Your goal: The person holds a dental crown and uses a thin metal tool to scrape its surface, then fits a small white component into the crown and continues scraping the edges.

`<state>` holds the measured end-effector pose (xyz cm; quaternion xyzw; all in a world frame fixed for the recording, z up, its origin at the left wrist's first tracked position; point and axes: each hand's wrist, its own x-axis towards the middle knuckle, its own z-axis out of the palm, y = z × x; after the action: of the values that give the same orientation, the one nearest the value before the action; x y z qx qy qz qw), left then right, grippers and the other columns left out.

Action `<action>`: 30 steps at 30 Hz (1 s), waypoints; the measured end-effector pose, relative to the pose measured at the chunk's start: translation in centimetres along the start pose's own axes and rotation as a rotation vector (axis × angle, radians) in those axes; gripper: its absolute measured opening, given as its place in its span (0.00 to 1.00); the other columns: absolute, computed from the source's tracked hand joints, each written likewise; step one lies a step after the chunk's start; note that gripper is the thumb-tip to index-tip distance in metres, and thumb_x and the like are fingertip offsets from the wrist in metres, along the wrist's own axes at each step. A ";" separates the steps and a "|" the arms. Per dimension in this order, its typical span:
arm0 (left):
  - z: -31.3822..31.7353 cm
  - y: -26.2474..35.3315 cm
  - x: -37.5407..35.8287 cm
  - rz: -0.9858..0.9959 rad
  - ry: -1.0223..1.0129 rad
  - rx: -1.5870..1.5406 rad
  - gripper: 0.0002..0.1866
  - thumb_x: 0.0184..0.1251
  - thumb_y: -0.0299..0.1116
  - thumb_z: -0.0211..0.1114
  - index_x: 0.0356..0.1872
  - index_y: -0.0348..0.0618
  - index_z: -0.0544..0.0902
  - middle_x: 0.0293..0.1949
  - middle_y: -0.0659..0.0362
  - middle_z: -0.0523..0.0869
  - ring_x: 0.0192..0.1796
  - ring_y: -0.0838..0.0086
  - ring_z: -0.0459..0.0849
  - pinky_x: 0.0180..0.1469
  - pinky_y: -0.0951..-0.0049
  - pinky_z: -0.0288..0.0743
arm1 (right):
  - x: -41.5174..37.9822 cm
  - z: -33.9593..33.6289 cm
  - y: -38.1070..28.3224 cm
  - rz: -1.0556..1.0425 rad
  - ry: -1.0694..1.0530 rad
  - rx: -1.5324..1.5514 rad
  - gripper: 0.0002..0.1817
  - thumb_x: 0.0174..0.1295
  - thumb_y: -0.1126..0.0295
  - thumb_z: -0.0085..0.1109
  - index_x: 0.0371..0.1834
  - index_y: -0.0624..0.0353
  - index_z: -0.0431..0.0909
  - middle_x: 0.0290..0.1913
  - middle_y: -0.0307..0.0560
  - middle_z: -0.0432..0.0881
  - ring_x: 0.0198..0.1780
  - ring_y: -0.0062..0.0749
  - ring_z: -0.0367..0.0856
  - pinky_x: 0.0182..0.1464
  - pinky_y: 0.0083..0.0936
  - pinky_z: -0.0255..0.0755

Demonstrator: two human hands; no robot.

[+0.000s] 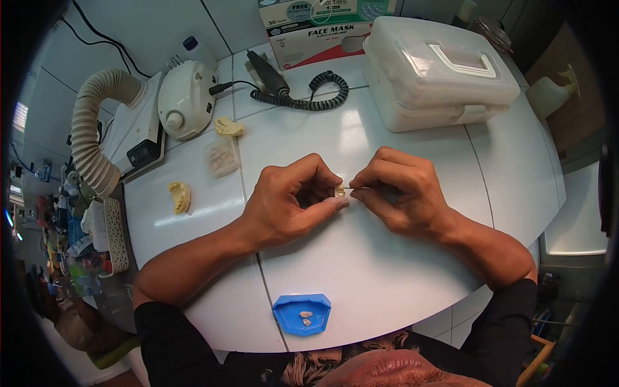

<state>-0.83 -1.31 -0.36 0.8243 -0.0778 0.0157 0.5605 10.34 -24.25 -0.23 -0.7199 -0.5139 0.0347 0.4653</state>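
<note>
Near the middle of the white tiled table, my left hand (293, 197) pinches a small yellowish tooth-like piece (340, 191) between thumb and fingers. My right hand (403, 190) is closed on a thin tool (349, 188), whose tip meets or nearly meets the piece from the right; most of the tool is hidden by my fingers. A blue tray (302, 329) with several small pale pieces (305, 315) lies near the front edge. Left of my hands are a yellow dental cast (180, 197), another cast piece (229, 126) and a small clear container (222, 157).
At the back stand a white control unit (187, 100), a black handpiece (269, 74) with coiled cord, a mask box (322, 39) and a translucent case (442, 77). A ribbed hose (87, 122) and a basket (116, 235) are at left. Another person (84, 322) sits at lower left.
</note>
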 end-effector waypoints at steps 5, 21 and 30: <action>-0.1 0.1 0.0 -0.004 -0.012 0.019 0.11 0.72 0.23 0.80 0.48 0.34 0.85 0.40 0.55 0.95 0.41 0.77 0.95 0.45 0.76 0.89 | 0.0 -0.1 0.1 0.000 -0.002 -0.003 0.08 0.61 0.83 0.75 0.42 0.62 0.90 0.36 0.46 0.85 0.34 0.37 0.90 0.34 0.31 0.83; -0.1 -0.1 -0.1 0.006 -0.034 0.012 0.12 0.73 0.19 0.75 0.53 0.32 0.86 0.46 0.53 0.96 0.48 0.75 0.96 0.55 0.74 0.90 | 0.0 -0.1 -0.1 0.049 -0.014 0.004 0.05 0.62 0.80 0.72 0.40 0.64 0.89 0.34 0.46 0.84 0.31 0.33 0.88 0.32 0.29 0.82; 0.1 -0.3 -0.1 0.025 -0.013 -0.022 0.11 0.73 0.19 0.76 0.52 0.31 0.87 0.44 0.53 0.96 0.46 0.75 0.96 0.51 0.74 0.90 | -0.1 0.0 -0.2 0.053 -0.012 0.010 0.04 0.60 0.79 0.71 0.37 0.65 0.88 0.33 0.46 0.84 0.29 0.34 0.87 0.32 0.30 0.79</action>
<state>-0.90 -1.27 -0.73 0.8173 -0.0917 0.0166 0.5686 10.19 -24.34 -0.14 -0.7306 -0.4973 0.0539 0.4648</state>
